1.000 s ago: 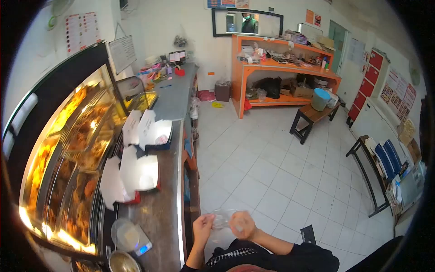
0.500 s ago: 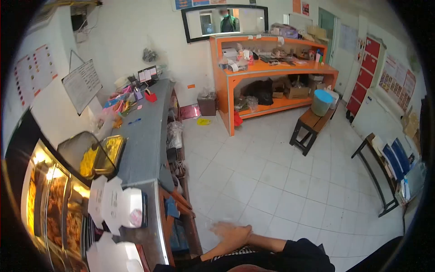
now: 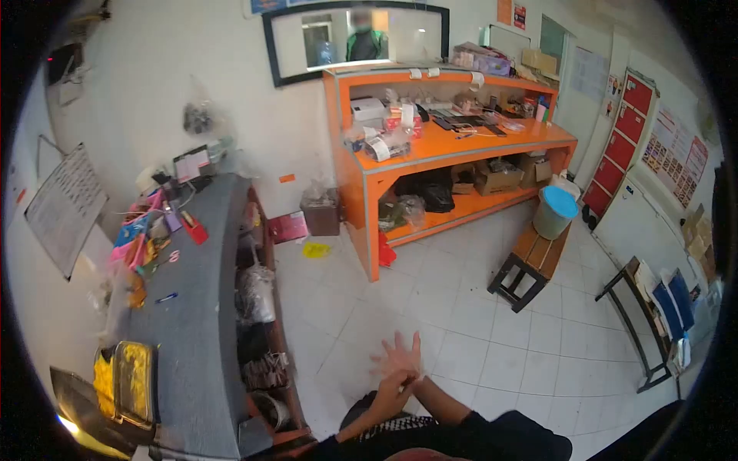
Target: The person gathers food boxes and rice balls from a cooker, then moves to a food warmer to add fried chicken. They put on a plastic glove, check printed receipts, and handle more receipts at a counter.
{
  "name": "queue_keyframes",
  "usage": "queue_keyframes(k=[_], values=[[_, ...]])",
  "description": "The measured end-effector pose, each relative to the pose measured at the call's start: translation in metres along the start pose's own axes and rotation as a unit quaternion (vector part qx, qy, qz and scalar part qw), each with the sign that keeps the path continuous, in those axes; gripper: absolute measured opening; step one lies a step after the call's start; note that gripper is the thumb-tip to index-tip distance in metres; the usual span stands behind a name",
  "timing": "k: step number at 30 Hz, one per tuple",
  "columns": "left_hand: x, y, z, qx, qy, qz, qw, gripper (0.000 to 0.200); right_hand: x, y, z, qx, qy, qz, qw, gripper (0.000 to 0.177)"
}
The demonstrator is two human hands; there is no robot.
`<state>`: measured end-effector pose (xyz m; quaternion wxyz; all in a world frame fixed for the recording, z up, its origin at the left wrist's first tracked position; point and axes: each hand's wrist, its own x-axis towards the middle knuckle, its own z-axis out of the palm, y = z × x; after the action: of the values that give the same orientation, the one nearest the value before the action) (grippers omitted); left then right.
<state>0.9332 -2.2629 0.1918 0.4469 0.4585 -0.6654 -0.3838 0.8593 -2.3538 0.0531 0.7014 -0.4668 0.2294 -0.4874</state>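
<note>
My right hand (image 3: 403, 356) reaches forward over the tiled floor with its fingers spread. It looks pale and filmy, covered by what appears to be a thin clear plastic glove. At the base of that hand, by the wrist, my left hand (image 3: 393, 393) is closed, its fingers pinching the glove's cuff. Both forearms come out of black sleeves, and a patterned black-and-white cloth shows below them. The fingertips of my left hand are partly hidden.
A grey counter (image 3: 196, 330) runs along the left, with trays of yellow food (image 3: 134, 376) and a pen (image 3: 166, 298). Ahead stands an orange desk (image 3: 461, 146). A bench (image 3: 530, 257) on the right bears a blue-lidded bucket (image 3: 556, 211). A person (image 3: 364, 42) shows in the framed opening behind.
My view has moved forward and the white boxes at lower left have left the frame. My right hand's fingers have spread; my left hand has moved back to the wrist.
</note>
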Motion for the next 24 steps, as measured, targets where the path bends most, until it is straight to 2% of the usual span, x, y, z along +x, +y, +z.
queue_keyframes(k=[1, 2, 3, 4, 5, 7, 8, 9, 11, 12, 14, 15, 16, 19, 20, 23, 24], values=[[0.035, 0.001, -0.004, -0.024, -0.02, -0.004, 1.0, 0.013, 0.033, -0.007, -0.019, 0.045, -0.019, -0.004, 0.999, 0.062], [0.07, 0.0, -0.007, -0.045, -0.04, -0.008, 0.998, 0.014, 0.062, -0.044, -0.02, 0.272, -0.019, 0.046, 0.961, 0.062], [0.104, -0.004, -0.011, -0.064, -0.06, -0.01, 0.996, 0.015, 0.092, -0.083, -0.02, 0.483, 0.002, 0.094, 0.87, 0.062], [0.134, -0.009, -0.01, -0.072, -0.088, -0.008, 0.993, 0.018, 0.117, -0.112, -0.021, 0.424, 0.055, 0.082, 0.9, 0.062], [0.165, -0.014, -0.009, -0.069, -0.151, 0.03, 0.986, 0.02, 0.138, -0.132, -0.027, 0.361, 0.105, 0.069, 0.924, 0.062], [0.23, -0.024, -0.008, -0.059, -0.27, 0.111, 0.955, 0.024, 0.173, -0.157, -0.051, 0.264, 0.137, 0.068, 0.952, 0.064], [0.261, -0.026, -0.014, -0.105, -0.315, 0.049, 0.942, 0.029, 0.195, -0.166, -0.071, 0.213, 0.15, 0.067, 0.963, 0.065], [0.297, -0.03, -0.017, -0.042, -0.226, 0.125, 0.965, 0.03, 0.207, -0.159, -0.099, 0.189, 0.109, 0.034, 0.975, 0.07], [0.371, -0.037, -0.016, 0.076, -0.025, 0.265, 0.961, 0.032, 0.228, -0.154, -0.145, 0.1, 0.089, 0.043, 0.99, 0.07], [0.411, -0.041, -0.017, 0.112, -0.011, 0.261, 0.959, 0.035, 0.238, -0.154, -0.165, 0.064, 0.081, 0.06, 0.993, 0.07], [0.469, -0.088, -0.01, 0.086, -0.219, 0.214, 0.948, 0.03, 0.266, -0.162, -0.195, 0.001, 0.057, 0.1, 0.993, 0.071], [0.499, -0.105, -0.01, 0.076, -0.323, 0.185, 0.925, 0.028, 0.284, -0.169, -0.209, -0.019, 0.043, 0.123, 0.991, 0.071], [0.523, -0.089, -0.016, -0.021, -0.354, 0.106, 0.929, 0.024, 0.304, -0.179, -0.222, -0.039, 0.023, 0.145, 0.988, 0.071], [0.59, -0.113, -0.022, -0.042, -0.251, 0.101, 0.962, 0.025, 0.368, -0.204, -0.257, -0.076, -0.019, 0.197, 0.977, 0.072], [0.615, -0.12, -0.032, -0.062, -0.278, 0.038, 0.958, 0.022, 0.39, -0.21, -0.268, -0.085, -0.024, 0.207, 0.974, 0.072], [0.674, -0.136, -0.04, 0.003, -0.221, 0.298, 0.929, 0.02, 0.458, -0.228, -0.3, -0.109, -0.018, 0.212, 0.971, 0.072], [0.685, -0.194, -0.011, 0.097, -0.232, 0.313, 0.916, 0.021, 0.48, -0.231, -0.309, -0.113, -0.015, 0.214, 0.97, 0.073]])
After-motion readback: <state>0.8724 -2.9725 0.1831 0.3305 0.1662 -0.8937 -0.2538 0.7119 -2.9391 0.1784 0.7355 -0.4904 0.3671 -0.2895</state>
